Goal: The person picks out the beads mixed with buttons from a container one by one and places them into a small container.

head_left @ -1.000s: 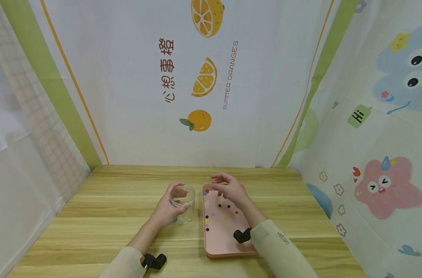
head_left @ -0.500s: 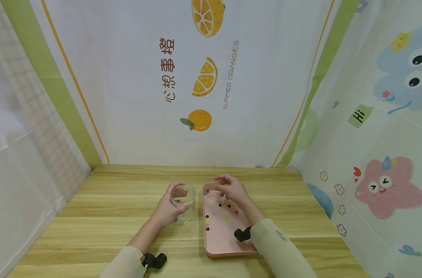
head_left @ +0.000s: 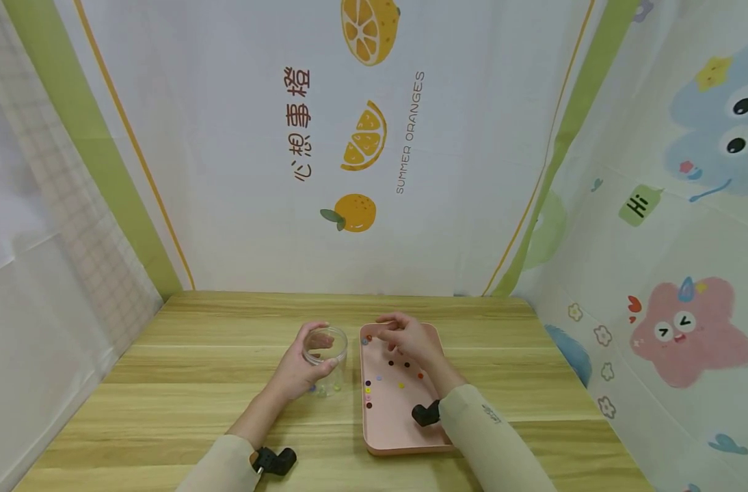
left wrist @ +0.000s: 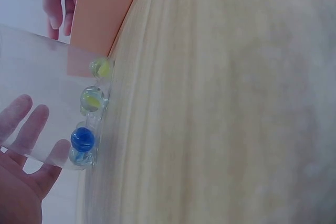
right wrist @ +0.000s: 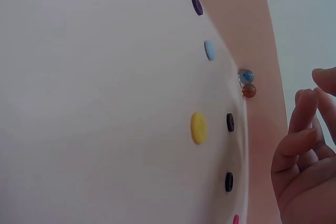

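Observation:
My left hand [head_left: 305, 367] grips a clear plastic jar [head_left: 327, 352] that stands on the wooden table, just left of a pink tray [head_left: 398, 425]. Through the jar wall [left wrist: 37, 82] the left wrist view shows my fingers [left wrist: 25, 124], and a blue marble [left wrist: 82, 138] and yellowish marbles [left wrist: 92, 98] lie on its bottom. My right hand [head_left: 401, 336] hovers over the tray's far end, fingers [right wrist: 303, 148] loosely bent with nothing seen in them. A blue marble [right wrist: 245, 75] and a brown marble [right wrist: 249, 91] lie against the tray wall nearby.
Flat buttons lie scattered in the tray, among them a yellow one [right wrist: 198, 127], a light blue one [right wrist: 210, 50] and dark ones [right wrist: 230, 122]. Printed cloth walls [head_left: 362, 150] close in the table [head_left: 195, 355] on three sides.
My right hand has dipped slightly toward the tray's far left corner. The left hand and the jar have stayed put.

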Demonstrator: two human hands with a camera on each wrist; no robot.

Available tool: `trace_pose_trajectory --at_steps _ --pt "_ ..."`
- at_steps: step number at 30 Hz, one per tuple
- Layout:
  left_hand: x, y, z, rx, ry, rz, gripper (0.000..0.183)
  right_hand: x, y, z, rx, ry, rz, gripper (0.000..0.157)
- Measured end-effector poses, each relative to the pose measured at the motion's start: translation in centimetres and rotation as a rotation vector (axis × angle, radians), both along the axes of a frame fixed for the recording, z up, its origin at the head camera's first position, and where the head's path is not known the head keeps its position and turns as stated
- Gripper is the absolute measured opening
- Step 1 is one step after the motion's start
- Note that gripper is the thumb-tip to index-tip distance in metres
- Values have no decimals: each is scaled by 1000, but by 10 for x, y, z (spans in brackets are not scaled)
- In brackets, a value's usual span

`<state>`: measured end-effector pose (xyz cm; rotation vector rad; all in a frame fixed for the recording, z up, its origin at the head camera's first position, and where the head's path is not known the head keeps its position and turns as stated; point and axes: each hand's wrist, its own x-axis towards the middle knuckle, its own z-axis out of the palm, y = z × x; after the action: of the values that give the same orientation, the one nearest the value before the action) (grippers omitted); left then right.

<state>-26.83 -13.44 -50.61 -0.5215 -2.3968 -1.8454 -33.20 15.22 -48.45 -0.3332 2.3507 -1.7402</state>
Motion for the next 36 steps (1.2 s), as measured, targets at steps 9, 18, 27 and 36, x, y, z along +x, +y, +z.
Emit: trace_pose_trajectory --at_steps 9,18,27,36 --pt "1 0 1 5 -18 -2 77 -4 -6 -5 29 -36 -13 37" --pt "0 1 1 7 -12 3 77 -3 -17 -11 38 -28 37 31" --pt "0 1 1 5 -20 -1 80 -6 -24 -20 -23 -67 47 31" --pt "0 0 0 13 -13 -2 77 -8 -26 -31 62 -1 12 31"
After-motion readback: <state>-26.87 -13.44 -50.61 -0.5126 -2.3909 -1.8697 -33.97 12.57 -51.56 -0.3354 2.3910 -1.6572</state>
